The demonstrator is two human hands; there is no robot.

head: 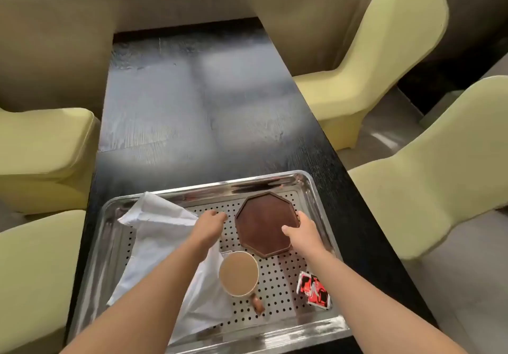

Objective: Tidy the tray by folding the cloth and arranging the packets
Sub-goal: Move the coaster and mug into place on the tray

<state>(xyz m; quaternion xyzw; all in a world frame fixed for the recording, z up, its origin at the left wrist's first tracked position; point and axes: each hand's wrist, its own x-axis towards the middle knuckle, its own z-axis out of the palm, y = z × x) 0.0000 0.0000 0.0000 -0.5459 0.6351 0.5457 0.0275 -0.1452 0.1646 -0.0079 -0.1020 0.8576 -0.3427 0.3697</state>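
The right hand (299, 230) grips the edge of the brown plate (261, 232) on the tray (264, 182); the left hand (211, 223) hovers relaxed, empty. The cloth (154, 232) lies crumpled on the tray's left, a packet (313, 289) in its near-right corner.

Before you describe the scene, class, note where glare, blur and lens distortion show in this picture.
Head view: window light washes a pale glare over the dark table; the steel tray rim throws bright streaks; the left hand and right hand look slightly blurred; the wide lens bows the chairs and the table edges.
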